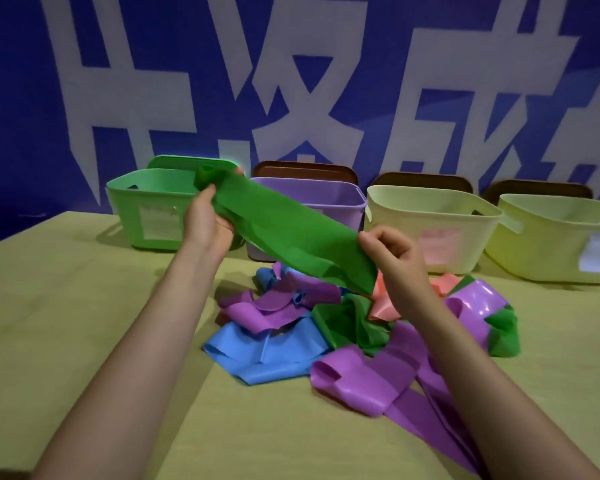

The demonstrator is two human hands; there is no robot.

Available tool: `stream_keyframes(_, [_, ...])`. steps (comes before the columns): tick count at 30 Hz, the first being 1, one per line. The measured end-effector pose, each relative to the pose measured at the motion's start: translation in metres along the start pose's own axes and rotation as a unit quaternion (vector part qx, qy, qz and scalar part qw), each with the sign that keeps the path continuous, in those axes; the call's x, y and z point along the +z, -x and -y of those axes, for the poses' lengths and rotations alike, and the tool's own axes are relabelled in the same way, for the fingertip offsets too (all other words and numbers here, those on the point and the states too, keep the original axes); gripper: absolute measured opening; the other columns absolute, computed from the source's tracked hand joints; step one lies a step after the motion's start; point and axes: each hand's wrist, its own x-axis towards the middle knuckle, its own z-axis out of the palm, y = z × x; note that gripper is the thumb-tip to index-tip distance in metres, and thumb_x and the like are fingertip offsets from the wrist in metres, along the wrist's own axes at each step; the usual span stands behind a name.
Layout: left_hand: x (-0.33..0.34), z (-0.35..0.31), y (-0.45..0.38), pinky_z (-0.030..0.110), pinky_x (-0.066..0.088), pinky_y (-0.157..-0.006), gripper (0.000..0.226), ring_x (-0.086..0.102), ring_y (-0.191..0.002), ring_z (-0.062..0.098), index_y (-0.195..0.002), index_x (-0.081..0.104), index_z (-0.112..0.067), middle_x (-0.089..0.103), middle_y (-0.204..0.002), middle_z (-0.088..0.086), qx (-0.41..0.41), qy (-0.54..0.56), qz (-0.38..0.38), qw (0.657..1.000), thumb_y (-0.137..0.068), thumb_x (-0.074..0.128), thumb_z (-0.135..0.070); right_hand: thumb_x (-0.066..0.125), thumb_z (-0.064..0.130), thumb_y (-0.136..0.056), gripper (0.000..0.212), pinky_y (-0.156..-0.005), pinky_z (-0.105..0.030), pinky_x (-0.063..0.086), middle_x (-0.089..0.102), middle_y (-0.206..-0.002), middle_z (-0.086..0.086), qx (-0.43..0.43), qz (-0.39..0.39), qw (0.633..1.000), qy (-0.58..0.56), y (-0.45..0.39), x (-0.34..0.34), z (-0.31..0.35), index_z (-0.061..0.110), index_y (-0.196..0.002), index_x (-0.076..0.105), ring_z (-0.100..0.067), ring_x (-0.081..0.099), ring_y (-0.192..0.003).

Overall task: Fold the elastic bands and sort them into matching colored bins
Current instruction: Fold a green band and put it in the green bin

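A green elastic band is stretched in the air above the table between both hands. My left hand grips its far end in front of the green bin. My right hand pinches its near end over the pile. Below lies a heap of loose bands: purple, blue, green and pink. Behind the pile stand the purple bin, a cream bin with a pink label and a yellow bin.
All bins stand in a row along the table's far edge, against a blue banner with white characters. Dark lids lean behind the bins. Bare tabletop lies to the left of the pile.
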Motion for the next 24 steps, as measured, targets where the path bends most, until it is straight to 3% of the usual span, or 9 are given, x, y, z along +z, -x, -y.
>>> stream_keyframes(2, [-0.009, 0.004, 0.006, 0.031, 0.055, -0.078, 0.046, 0.069, -0.083, 0.016, -0.093, 0.072, -0.009, 0.074, -0.083, 0.006, -0.023, -0.011, -0.011, 1.0, -0.104, 0.028, -0.021, 0.075, 0.034, -0.076, 0.02, -0.054, -0.02, 0.036, 0.053, -0.057, 0.009, 0.013, 0.016, 1.0, 0.009, 0.002, 0.003, 0.003, 0.027, -0.06, 0.066, -0.007, 0.046, -0.059])
stream_keyframes(5, [-0.023, 0.008, 0.007, 0.029, 0.055, -0.075, 0.043, 0.069, -0.075, 0.014, -0.098, 0.065, -0.008, 0.074, -0.078, 0.006, -0.066, 0.009, -0.03, 0.997, -0.104, 0.025, -0.023, 0.07, 0.022, -0.087, 0.026, -0.052, -0.017, 0.032, 0.049, -0.053, 0.011, 0.043, 0.108, 0.979, 0.165, 0.005, 0.005, -0.009, 0.021, -0.062, 0.061, -0.002, 0.041, -0.053])
stream_keyframes(8, [-0.024, 0.016, 0.005, 0.026, 0.057, -0.067, 0.038, 0.069, -0.07, 0.013, -0.098, 0.063, -0.007, 0.073, -0.075, 0.006, -0.09, 0.047, -0.05, 0.994, -0.104, 0.029, -0.021, 0.065, 0.04, -0.088, 0.03, -0.051, -0.024, 0.03, 0.046, -0.052, 0.008, 0.051, 0.193, 0.891, 0.407, 0.004, 0.002, -0.021, 0.027, -0.062, 0.057, -0.005, 0.04, -0.049])
stream_keyframes(10, [-0.016, 0.02, 0.009, 0.024, 0.057, -0.062, 0.037, 0.07, -0.067, 0.012, -0.097, 0.064, -0.008, 0.073, -0.074, 0.005, -0.109, 0.042, -0.043, 0.992, -0.104, 0.031, -0.024, 0.061, 0.049, -0.087, 0.022, -0.053, -0.027, 0.031, 0.05, -0.057, 0.006, 0.032, 0.161, 0.861, 0.481, 0.002, 0.002, -0.023, 0.03, -0.076, 0.06, -0.006, 0.046, -0.055])
stream_keyframes(14, [0.011, 0.025, 0.029, 0.023, 0.055, -0.064, 0.05, 0.07, -0.067, 0.008, -0.082, 0.075, -0.013, 0.074, -0.077, 0.0, -0.113, -0.014, 0.031, 0.993, -0.104, 0.033, -0.028, 0.064, 0.038, -0.089, 0.023, -0.072, -0.025, 0.045, 0.064, -0.084, 0.008, 0.0, 0.048, 0.943, 0.33, 0.0, 0.012, -0.02, 0.024, -0.108, 0.063, -0.003, 0.057, -0.079])
stream_keyframes(17, [0.029, 0.03, 0.047, 0.026, 0.057, -0.069, 0.043, 0.071, -0.078, 0.01, -0.096, 0.07, -0.011, 0.074, -0.089, 0.0, -0.1, -0.047, 0.089, 0.99, -0.103, 0.031, -0.03, 0.062, 0.036, -0.091, 0.023, -0.09, -0.028, 0.048, 0.066, -0.105, 0.016, 0.044, 0.081, 0.968, 0.235, -0.002, 0.027, -0.021, 0.033, -0.114, 0.06, -0.002, 0.06, -0.1])
stream_keyframes(21, [0.035, 0.039, 0.059, 0.027, 0.057, -0.062, 0.035, 0.071, -0.079, 0.015, -0.114, 0.06, -0.008, 0.073, -0.095, 0.006, -0.046, -0.078, 0.089, 0.992, -0.104, 0.032, -0.027, 0.06, 0.029, -0.093, 0.008, -0.082, -0.027, 0.05, 0.069, -0.092, 0.016, 0.037, 0.114, 0.971, 0.206, 0.005, 0.042, -0.027, 0.035, -0.095, 0.064, 0.001, 0.063, -0.089])
stream_keyframes(24, [0.033, 0.04, 0.06, 0.032, 0.056, -0.065, 0.023, 0.07, -0.08, 0.018, -0.114, 0.056, -0.01, 0.074, -0.093, 0.007, 0.002, -0.109, 0.061, 0.992, -0.102, 0.04, -0.022, 0.053, 0.023, -0.097, 0.017, -0.072, -0.034, 0.048, 0.067, -0.08, -0.001, 0.046, 0.1, 0.982, 0.151, 0.009, 0.045, -0.028, 0.014, -0.09, 0.066, -0.005, 0.059, -0.077])
